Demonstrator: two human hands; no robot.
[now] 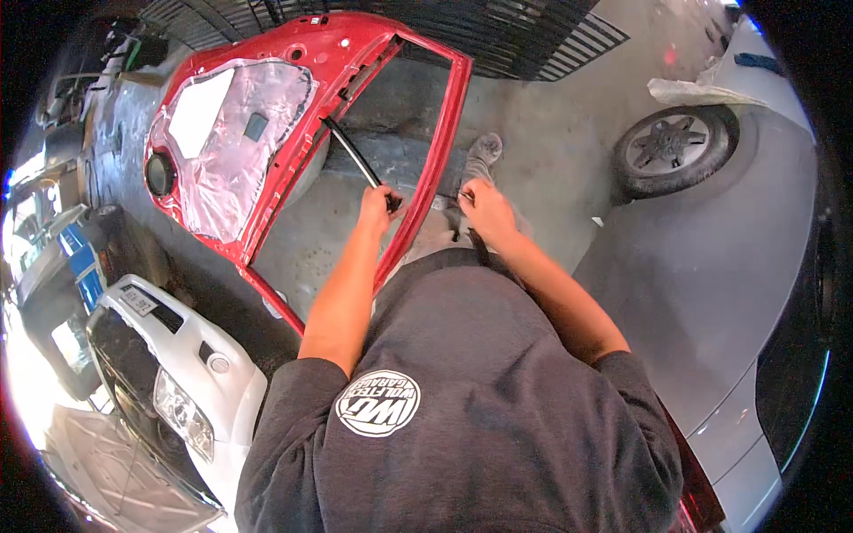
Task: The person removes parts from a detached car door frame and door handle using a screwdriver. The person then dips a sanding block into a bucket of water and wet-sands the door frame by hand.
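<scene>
Black strip (353, 153), end in left grip (382, 204)

white bumper (235, 386) with headlight (182, 416), grey car panel (693, 258), spoked wheel (668, 147), black slatted grating (524, 35)

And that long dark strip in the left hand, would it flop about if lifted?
Probably not much: the dark strip runs nearly straight from the red door to the left hand. It looks thin, so likely light. Its shiny surface may feel slippery.

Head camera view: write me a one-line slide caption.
Left hand holding a dark strip at a red car door, right hand beside the window frame.
</scene>
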